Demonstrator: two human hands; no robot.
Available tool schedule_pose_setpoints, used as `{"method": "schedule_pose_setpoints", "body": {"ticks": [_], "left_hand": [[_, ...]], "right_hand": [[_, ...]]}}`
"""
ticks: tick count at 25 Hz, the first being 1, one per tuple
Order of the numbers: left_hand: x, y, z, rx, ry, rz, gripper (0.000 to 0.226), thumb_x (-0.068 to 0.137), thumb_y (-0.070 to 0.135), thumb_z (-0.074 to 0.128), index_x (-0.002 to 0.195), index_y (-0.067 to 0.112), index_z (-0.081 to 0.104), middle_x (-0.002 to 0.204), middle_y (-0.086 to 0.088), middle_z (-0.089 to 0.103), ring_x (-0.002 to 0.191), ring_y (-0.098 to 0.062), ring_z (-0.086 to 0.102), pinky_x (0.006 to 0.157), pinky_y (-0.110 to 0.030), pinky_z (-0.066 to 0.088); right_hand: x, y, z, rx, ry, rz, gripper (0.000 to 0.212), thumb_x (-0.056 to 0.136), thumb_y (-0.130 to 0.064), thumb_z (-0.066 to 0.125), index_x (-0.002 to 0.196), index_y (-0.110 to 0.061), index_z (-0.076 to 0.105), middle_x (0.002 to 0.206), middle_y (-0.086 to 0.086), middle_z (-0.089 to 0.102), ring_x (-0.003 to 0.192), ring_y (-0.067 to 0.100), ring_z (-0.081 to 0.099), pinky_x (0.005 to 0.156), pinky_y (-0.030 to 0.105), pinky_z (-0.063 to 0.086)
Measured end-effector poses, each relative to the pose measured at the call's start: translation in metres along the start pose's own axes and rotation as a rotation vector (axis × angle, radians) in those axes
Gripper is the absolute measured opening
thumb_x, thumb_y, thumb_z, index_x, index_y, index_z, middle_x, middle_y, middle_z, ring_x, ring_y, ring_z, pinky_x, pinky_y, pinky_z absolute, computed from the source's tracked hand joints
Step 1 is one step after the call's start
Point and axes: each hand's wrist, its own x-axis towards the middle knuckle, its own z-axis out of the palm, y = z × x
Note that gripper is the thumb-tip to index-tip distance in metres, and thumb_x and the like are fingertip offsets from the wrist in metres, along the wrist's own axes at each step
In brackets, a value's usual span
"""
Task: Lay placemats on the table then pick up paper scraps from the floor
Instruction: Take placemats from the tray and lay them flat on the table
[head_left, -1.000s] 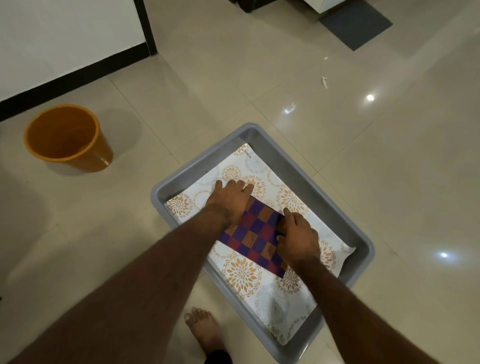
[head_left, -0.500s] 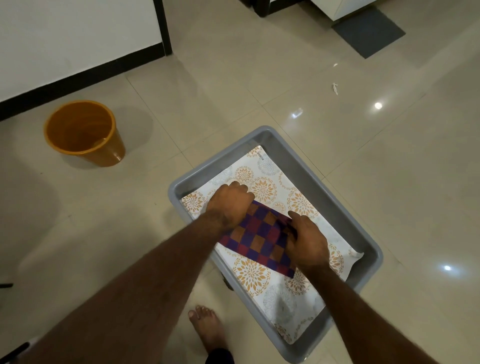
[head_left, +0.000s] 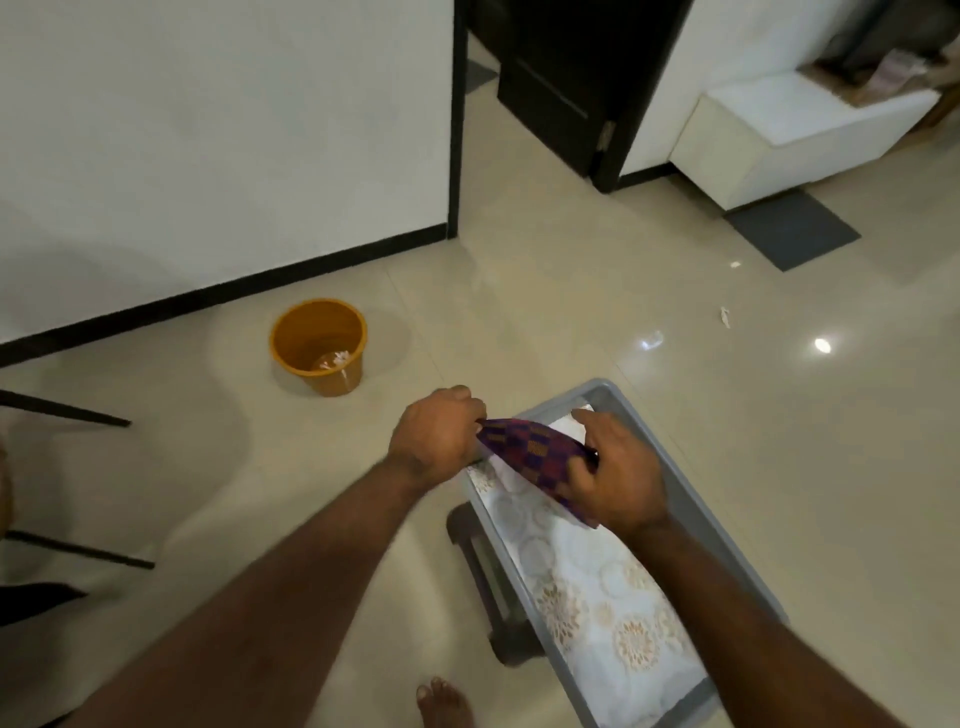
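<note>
- Checked placemat (head_left: 535, 457), purple and orange, is lifted just above the grey bin (head_left: 691, 499), stretched between both hands and sagging a bit in the middle.
- Left hand (head_left: 436, 436) comes in from 7 o'clock, forearm long and straight, knuckles up, sitting just off the bin's 9 o'clock edge.
- Its fingers (head_left: 467, 402) are curled tight, pinching the placemat's near corner.
- Right hand (head_left: 618, 473) reaches in from 5 o'clock, over the bin, wrist bent slightly inward.
- Those fingers are closed on the other end of the placemat, index finger sticking out toward 11 o'clock.
- White floral placemat (head_left: 597, 587) lies flat in the bin under the checked one.
- Orange bucket (head_left: 319, 345) stands on the floor at about 10 o'clock from the hands, well apart, with something pale in the bottom.
- Paper scrap (head_left: 724, 317) lies on the tiles at 1 o'clock from the bin, a smaller bit beyond it.
- Bare foot (head_left: 441, 704) shows at 6 o'clock.
</note>
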Motion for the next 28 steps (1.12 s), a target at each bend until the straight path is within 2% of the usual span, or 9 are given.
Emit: {"method": "schedule_pose_setpoints", "body": {"ticks": [4,6,8,11,15,19,22,25,28], "left_hand": [[-0.053,-0.033,-0.118,0.037,0.184,-0.145,0.027,0.101,0.030,0.050,0.097,0.022,0.075,0.091,0.003,0.064,0.083,-0.017,0.060,0.062,-0.031,0.046],[-0.089,-0.047,-0.173,0.021,0.235,-0.227,0.027,0.101,0.029,0.048,0.095,0.024,0.075,0.091,0.005,0.064,0.085,-0.016,0.060,0.067,-0.033,0.050],[-0.129,-0.062,-0.224,-0.020,0.279,-0.296,0.025,0.099,0.026,0.050,0.095,0.026,0.075,0.092,0.005,0.065,0.087,-0.016,0.059,0.072,-0.035,0.051],[-0.197,-0.080,-0.287,-0.178,0.295,-0.387,0.018,0.097,0.018,0.061,0.093,0.022,0.078,0.089,0.004,0.070,0.085,-0.014,0.062,0.074,-0.033,0.051],[-0.288,-0.090,-0.343,-0.456,0.312,-0.559,0.012,0.092,0.014,0.074,0.087,0.024,0.079,0.084,0.008,0.076,0.081,-0.009,0.070,0.069,-0.022,0.056],[-0.384,-0.099,-0.391,-0.569,0.423,-0.740,0.005,0.088,0.013,0.080,0.084,0.016,0.081,0.081,0.001,0.079,0.071,-0.008,0.070,0.065,-0.028,0.057],[-0.458,-0.097,-0.417,-0.703,0.515,-0.802,0.002,0.087,0.012,0.080,0.087,0.011,0.079,0.084,-0.008,0.079,0.064,-0.015,0.069,0.056,-0.030,0.055],[-0.532,-0.089,-0.441,-0.791,0.699,-0.822,0.008,0.086,0.012,0.081,0.093,0.012,0.080,0.087,-0.018,0.078,0.060,-0.020,0.066,0.049,-0.027,0.053],[-0.592,-0.087,-0.457,-0.920,0.949,-0.787,0.027,0.086,0.004,0.079,0.111,0.014,0.075,0.087,-0.023,0.076,0.052,-0.021,0.067,0.044,-0.023,0.054]], "right_hand": [[0.046,-0.104,-0.049,0.119,-0.018,-0.180,0.049,0.080,-0.014,0.067,0.128,-0.011,0.062,0.094,0.000,0.064,0.074,0.012,0.055,0.062,0.029,0.051],[0.061,-0.158,-0.068,0.172,-0.069,-0.280,0.051,0.080,-0.010,0.066,0.130,-0.012,0.061,0.091,-0.002,0.062,0.073,0.014,0.056,0.065,0.034,0.055],[0.071,-0.212,-0.085,0.237,-0.159,-0.353,0.054,0.081,-0.010,0.066,0.134,-0.016,0.059,0.089,-0.007,0.063,0.072,0.014,0.058,0.069,0.036,0.057],[0.083,-0.286,-0.100,0.344,-0.264,-0.404,0.056,0.081,-0.010,0.067,0.134,-0.026,0.058,0.087,-0.015,0.065,0.067,0.012,0.062,0.065,0.036,0.061],[0.086,-0.377,-0.099,0.423,-0.328,-0.504,0.056,0.083,-0.009,0.071,0.132,-0.033,0.059,0.087,-0.020,0.067,0.077,0.005,0.063,0.070,0.028,0.060],[0.069,-0.485,-0.091,0.509,-0.468,-0.654,0.051,0.092,-0.017,0.071,0.136,-0.036,0.054,0.091,-0.019,0.068,0.091,0.011,0.068,0.065,0.022,0.062],[0.038,-0.566,-0.087,0.538,-0.479,-0.779,0.044,0.095,-0.025,0.068,0.135,-0.035,0.054,0.093,-0.020,0.069,0.092,0.012,0.068,0.066,0.023,0.061],[-0.008,-0.651,-0.085,0.559,-0.465,-0.935,0.048,0.089,-0.021,0.069,0.135,-0.030,0.058,0.096,-0.014,0.070,0.095,0.011,0.067,0.085,0.034,0.060],[-0.065,-0.727,-0.081,0.539,-0.430,-1.064,0.054,0.085,-0.023,0.068,0.137,-0.026,0.056,0.104,-0.011,0.069,0.103,0.014,0.064,0.090,0.035,0.055]]}}
